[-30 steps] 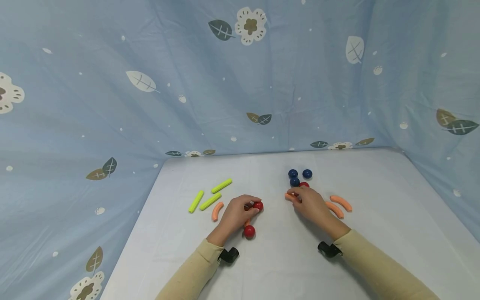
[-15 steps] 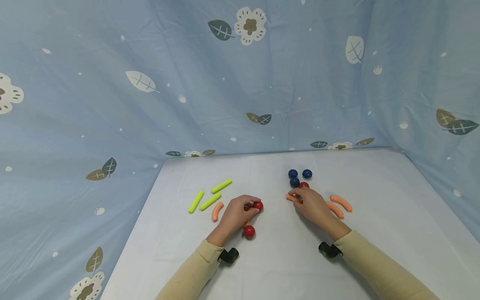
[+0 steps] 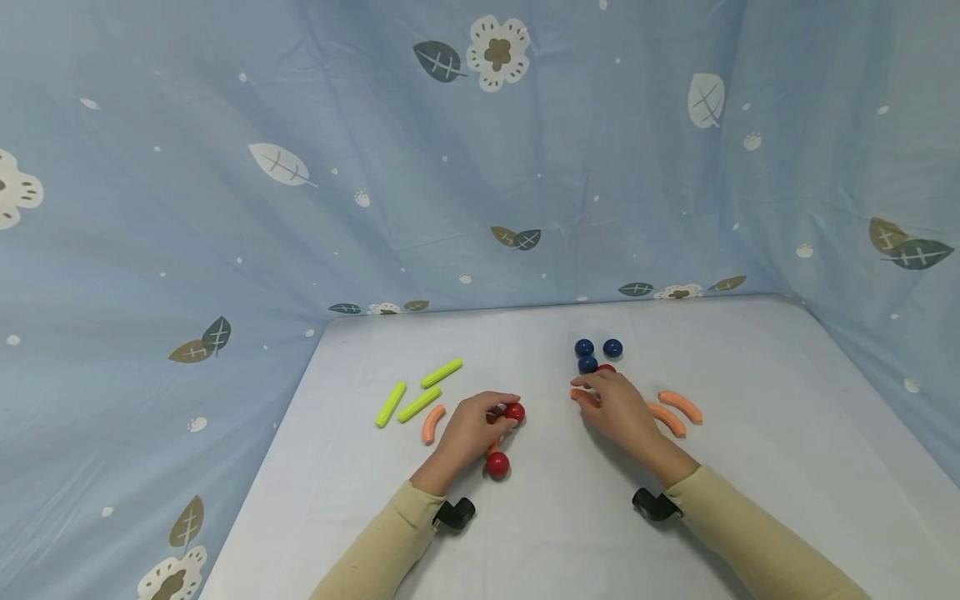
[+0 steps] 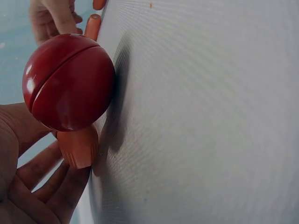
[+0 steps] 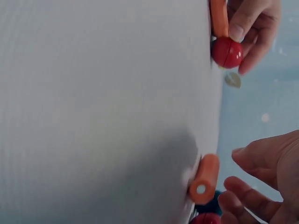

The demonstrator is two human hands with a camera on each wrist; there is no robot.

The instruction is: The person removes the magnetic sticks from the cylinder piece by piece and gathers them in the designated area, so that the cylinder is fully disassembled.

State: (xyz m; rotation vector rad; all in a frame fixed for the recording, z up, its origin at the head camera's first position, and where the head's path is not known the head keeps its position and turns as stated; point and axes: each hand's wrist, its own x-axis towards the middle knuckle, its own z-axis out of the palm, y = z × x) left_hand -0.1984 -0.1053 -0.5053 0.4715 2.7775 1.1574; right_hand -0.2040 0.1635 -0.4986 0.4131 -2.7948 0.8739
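My left hand (image 3: 471,427) pinches a glossy red ball (image 3: 514,413) between thumb and fingers. Under that hand an orange curved tube (image 4: 77,147) leads back to a second red ball (image 3: 498,465), which has a groove round it. My right hand (image 3: 618,410) is over another orange curved tube (image 5: 208,175) with a hole in its end. In the right wrist view its thumb and fingers are spread, with a gap between them and that tube. Just beyond this hand lies a third red ball (image 3: 607,368), partly hidden, against a blue ball (image 3: 587,365).
Two more blue balls (image 3: 612,348) lie behind. Several yellow-green sticks (image 3: 420,404) and a loose orange tube (image 3: 433,424) are left of the left hand. Two orange tubes (image 3: 680,407) lie right of the right hand. A white cloth (image 3: 555,533) covers the table; a blue curtain (image 3: 375,125) hangs behind.
My right hand's thumb and fingers have come apart from the orange tube, which stays on the table. The left hand keeps its place on the red ball.
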